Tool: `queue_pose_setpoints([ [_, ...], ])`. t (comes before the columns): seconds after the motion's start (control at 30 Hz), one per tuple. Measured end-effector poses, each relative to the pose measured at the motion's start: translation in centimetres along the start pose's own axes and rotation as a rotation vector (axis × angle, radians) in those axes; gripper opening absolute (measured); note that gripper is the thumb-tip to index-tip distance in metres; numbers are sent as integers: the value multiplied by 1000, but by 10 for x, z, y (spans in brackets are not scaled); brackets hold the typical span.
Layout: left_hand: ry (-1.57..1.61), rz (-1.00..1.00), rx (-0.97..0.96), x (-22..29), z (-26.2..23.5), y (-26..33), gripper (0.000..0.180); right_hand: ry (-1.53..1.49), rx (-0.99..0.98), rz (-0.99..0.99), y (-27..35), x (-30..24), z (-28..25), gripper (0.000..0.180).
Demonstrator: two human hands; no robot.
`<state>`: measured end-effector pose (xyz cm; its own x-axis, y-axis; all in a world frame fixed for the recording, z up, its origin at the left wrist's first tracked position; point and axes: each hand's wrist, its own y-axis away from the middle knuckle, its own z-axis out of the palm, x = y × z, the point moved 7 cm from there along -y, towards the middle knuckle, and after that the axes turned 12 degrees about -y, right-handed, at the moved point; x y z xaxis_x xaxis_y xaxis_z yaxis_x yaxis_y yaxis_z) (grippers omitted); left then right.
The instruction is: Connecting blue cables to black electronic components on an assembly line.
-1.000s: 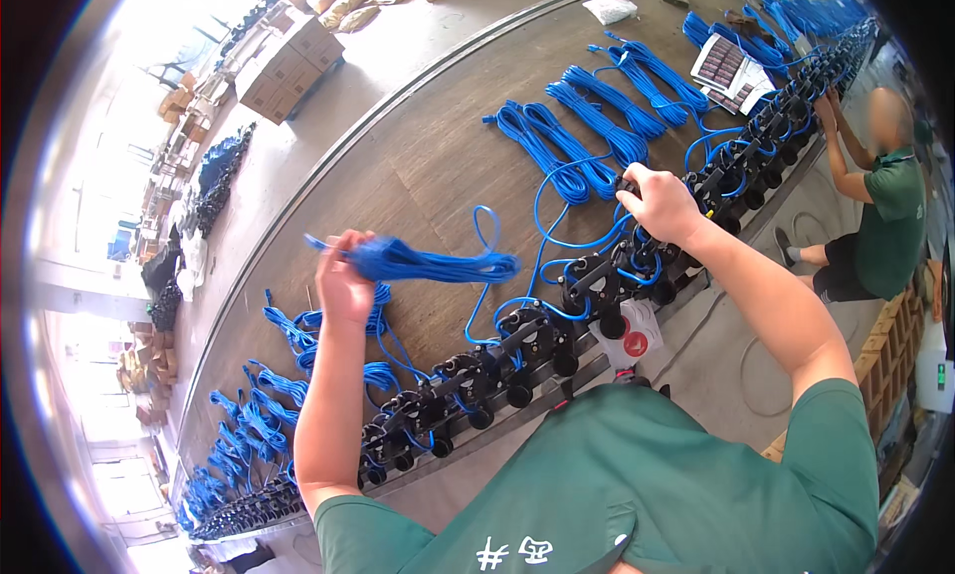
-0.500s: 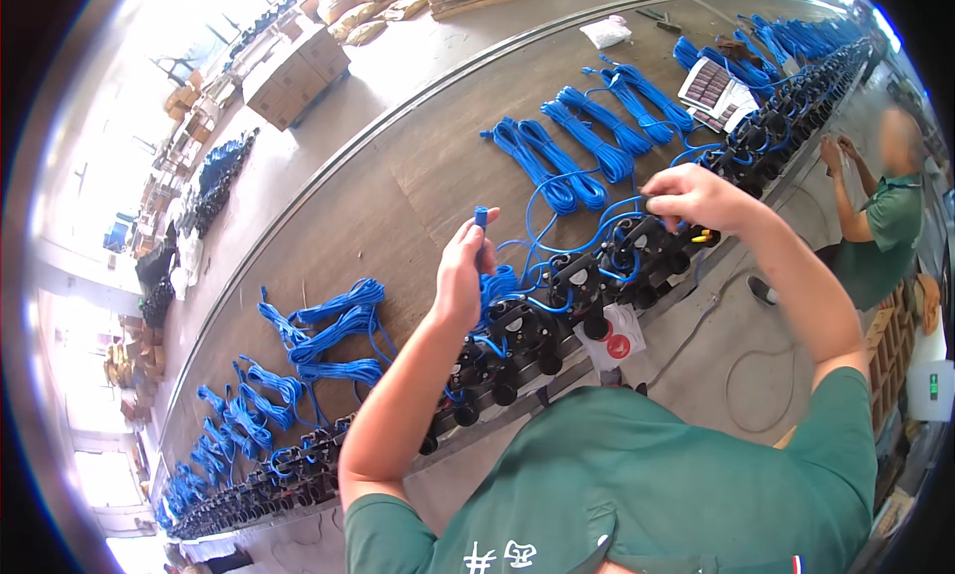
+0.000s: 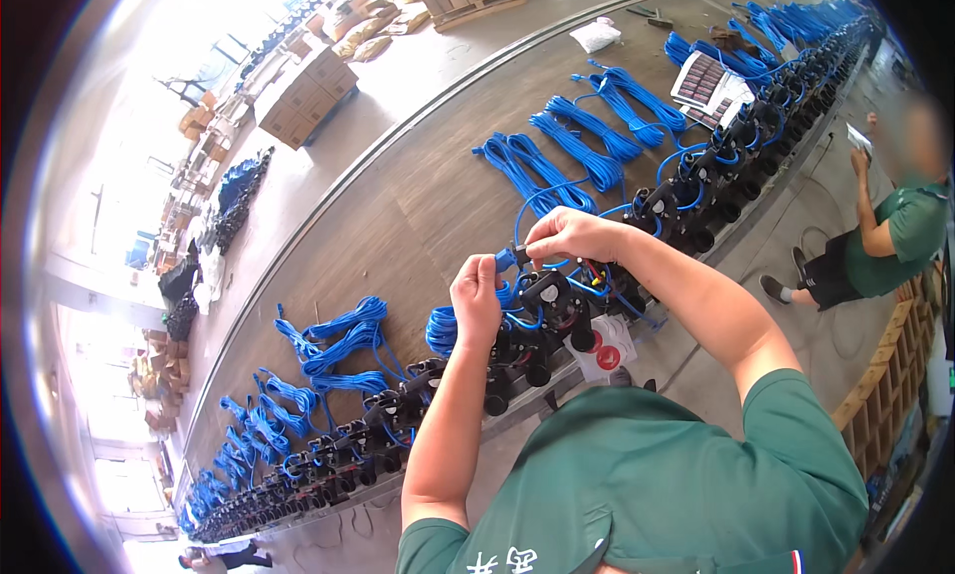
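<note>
My left hand (image 3: 477, 300) is closed round a short blue cylindrical connector (image 3: 505, 260), whose end sticks out toward the right. My right hand (image 3: 579, 234) meets it there, thumb and fingers pinching a small dark piece (image 3: 522, 254) against or right beside the connector's end; whether the two are joined I cannot tell. Under my hands is a black device (image 3: 547, 293) with round parts and blue cable. A coiled bundle of blue cable (image 3: 441, 330) lies by my left wrist, and another blue cable bundle (image 3: 537, 176) lies beyond my right hand.
A long brown table (image 3: 398, 216) runs diagonally, its near edge lined with black devices and blue cable bundles. Printed sheets (image 3: 711, 89) and a white bag (image 3: 597, 35) lie on it. Another person (image 3: 900, 221) in green stands at right, near a wooden crate (image 3: 880, 370). Stacked cartons (image 3: 306, 96) stand beyond.
My right hand has come left and down to meet the left hand at the blue connector. The left hand has tilted the connector from upright toward the right. The other person has shifted.
</note>
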<state>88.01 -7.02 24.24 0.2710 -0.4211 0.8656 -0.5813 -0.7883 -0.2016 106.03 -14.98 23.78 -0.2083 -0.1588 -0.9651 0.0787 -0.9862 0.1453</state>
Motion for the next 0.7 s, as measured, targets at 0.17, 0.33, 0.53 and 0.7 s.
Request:
queue_pose_setpoints([
  [0.17,5,-14,9,0,-2,2,35,-97,-38,3,0,2,0,19],
  [0.33,-35,-40,8,3,2,3,32,-93,-57,-11,-1,5,-1,24],
  [0.53,-271,-10,-40,20,10,4,30,89,-80,-58,2,1,-1,24],
  [0.7,-341,67,-50,29,9,3,28,96,-89,-14,6,-9,7,24],
])
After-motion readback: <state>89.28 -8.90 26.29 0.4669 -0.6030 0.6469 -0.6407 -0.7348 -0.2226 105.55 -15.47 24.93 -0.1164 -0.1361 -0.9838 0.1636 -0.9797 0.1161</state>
